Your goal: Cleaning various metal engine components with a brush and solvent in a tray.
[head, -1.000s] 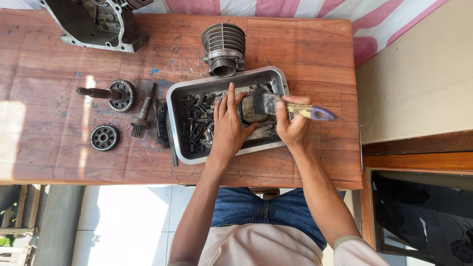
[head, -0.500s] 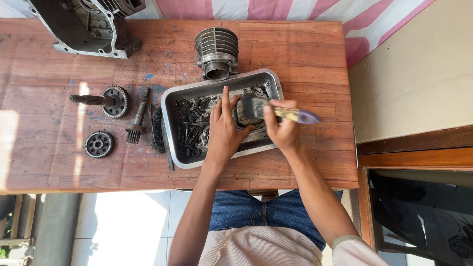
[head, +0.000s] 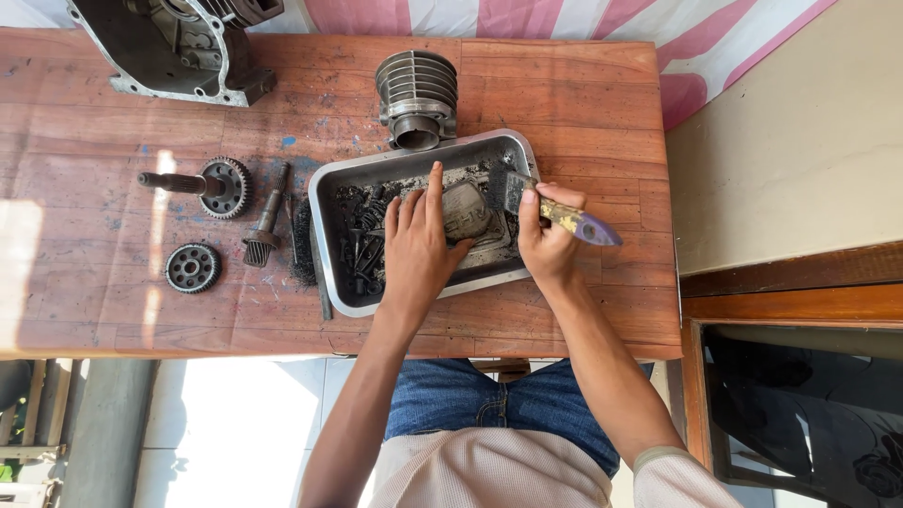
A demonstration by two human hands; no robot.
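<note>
Two hands in the metal tray [head: 331, 202]: left hand [head: 417, 246] lies flat, fingers spread, pressing on a grey rounded metal part [head: 467, 212] that sits in the right half of the tray, thumb hooked against its near edge. Right hand [head: 546, 240] is closed around the handle of a paintbrush [head: 555, 212], bristles down on the far right side of the same part, purple handle end sticking out past the tray rim over the table. Tray floor is dirty with dark grime, and a pile of small dark bolts and bits [head: 362, 240] lies in its left half, just beside the left fingers. Tray sits on a worn wooden table [head: 583, 113]. Finned cylinder [head: 417, 94] stands touching or nearly touching the tray's far rim. Left of the tray: a wire brush [head: 301, 249], a splined shaft [head: 265, 221], a gear on a shaft [head: 212, 186], a small round gear [head: 192, 267] nearer the person. Engine casing [head: 174, 47] at the far left corner, well apart from the hands.
</note>
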